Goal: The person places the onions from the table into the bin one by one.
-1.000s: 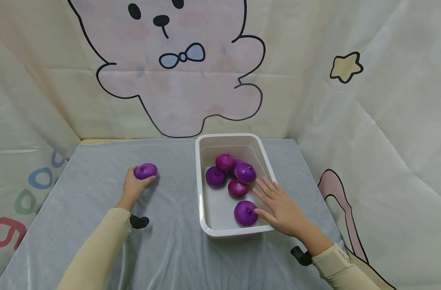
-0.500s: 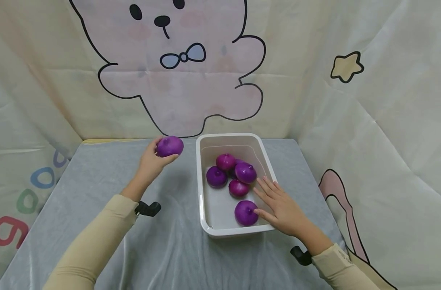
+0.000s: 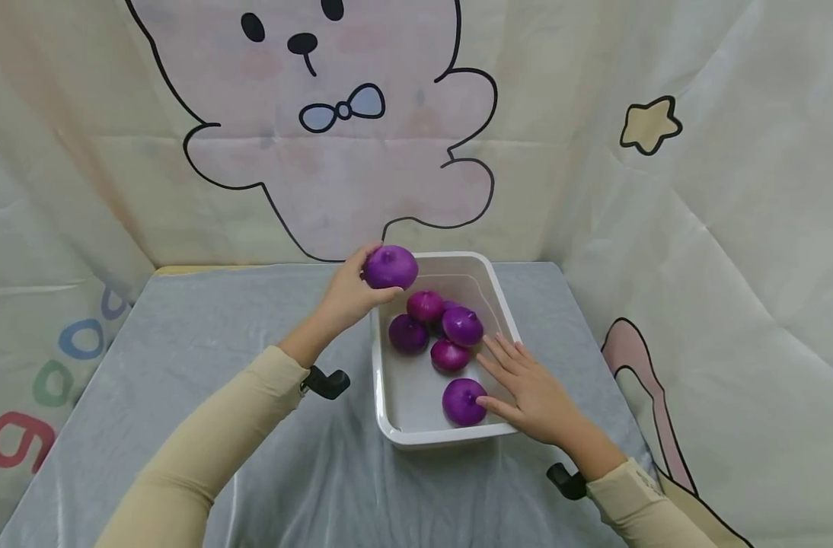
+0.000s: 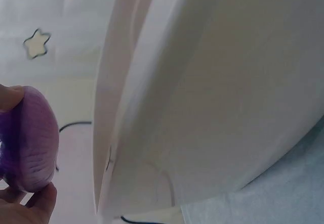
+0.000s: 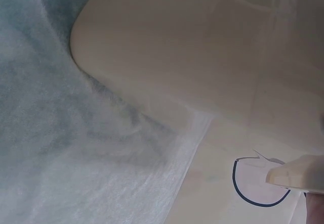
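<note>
My left hand [image 3: 348,298] grips a purple onion [image 3: 390,267] between thumb and fingers, over the far left corner of a white plastic bin [image 3: 381,380]. In the left wrist view the same onion [image 4: 39,140] shows beside the bin's outer wall [image 4: 217,87]. Several purple onions lie inside, among them a reddish one [image 3: 450,355], a glossy one [image 3: 463,327] and a lone one [image 3: 464,402] near the front. With fingers spread and straight, my right hand [image 3: 533,396] lies across the bin's right rim, its thumb tip at the lone onion.
A grey cloth [image 3: 307,472] covers the table under the bin. Behind it hangs a pale curtain [image 3: 526,190] with a cartoon bear, and more curtain closes off both sides. A black strap [image 3: 327,383] sits on the left wrist, another [image 3: 567,481] on the right.
The left hand has lifted the onion from the table's left part and carried it right and away, to above the bin's far left corner. The right hand stays in place.
</note>
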Available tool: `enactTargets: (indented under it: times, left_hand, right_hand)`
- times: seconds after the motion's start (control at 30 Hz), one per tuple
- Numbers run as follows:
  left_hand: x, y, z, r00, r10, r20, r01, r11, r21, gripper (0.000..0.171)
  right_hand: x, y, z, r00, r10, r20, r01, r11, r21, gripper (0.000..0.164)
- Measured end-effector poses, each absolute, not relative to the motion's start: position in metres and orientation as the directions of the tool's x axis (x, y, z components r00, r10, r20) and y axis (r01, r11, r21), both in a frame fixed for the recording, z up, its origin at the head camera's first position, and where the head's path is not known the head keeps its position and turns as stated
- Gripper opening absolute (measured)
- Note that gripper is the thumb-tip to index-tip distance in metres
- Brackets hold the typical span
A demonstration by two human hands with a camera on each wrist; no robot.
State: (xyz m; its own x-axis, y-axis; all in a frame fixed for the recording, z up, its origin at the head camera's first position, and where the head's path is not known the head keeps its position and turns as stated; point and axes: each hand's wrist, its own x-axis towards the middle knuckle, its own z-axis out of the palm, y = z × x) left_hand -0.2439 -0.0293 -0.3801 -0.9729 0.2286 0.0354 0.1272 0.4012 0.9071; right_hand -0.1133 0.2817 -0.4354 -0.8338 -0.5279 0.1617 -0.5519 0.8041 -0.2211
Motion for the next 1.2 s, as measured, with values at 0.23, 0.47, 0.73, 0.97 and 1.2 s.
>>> enactTargets:
  times: [0.23, 0.47, 0.73, 0.97, 1.2]
  left_hand:
    - [-0.239, 0.009, -0.383, -0.917, 0.398, -0.002, 0.217, 0.506, 0.835, 0.086]
    - [-0.237, 0.046, -0.380, -0.870, 0.489, -0.060, 0.253, 0.549, 0.797, 0.084]
    - [-0.249, 0.058, -0.386, -0.845, 0.520, -0.126, 0.275, 0.624, 0.732, 0.089]
    - [-0.242, 0.063, -0.396, -0.862, 0.450, -0.234, 0.123, 0.633, 0.764, 0.087]
    - [-0.233, 0.083, -0.406, -0.917, 0.318, -0.242, 0.007, 0.620, 0.784, 0.083]
  right_hand:
    - [-0.113, 0.283, -0.437, -0.845, -0.514, 0.147, -0.534, 0.807, -0.253, 0.067]
    - [-0.113, 0.286, -0.435, -0.848, -0.511, 0.142, -0.530, 0.808, -0.257, 0.068]
    - [-0.113, 0.284, -0.433, -0.859, -0.503, 0.099, -0.510, 0.822, -0.253, 0.071]
    - [-0.114, 0.282, -0.432, -0.863, -0.499, 0.076, -0.500, 0.822, -0.274, 0.072]
    - [-0.115, 0.283, -0.434, -0.853, -0.507, 0.126, -0.521, 0.812, -0.262, 0.070]
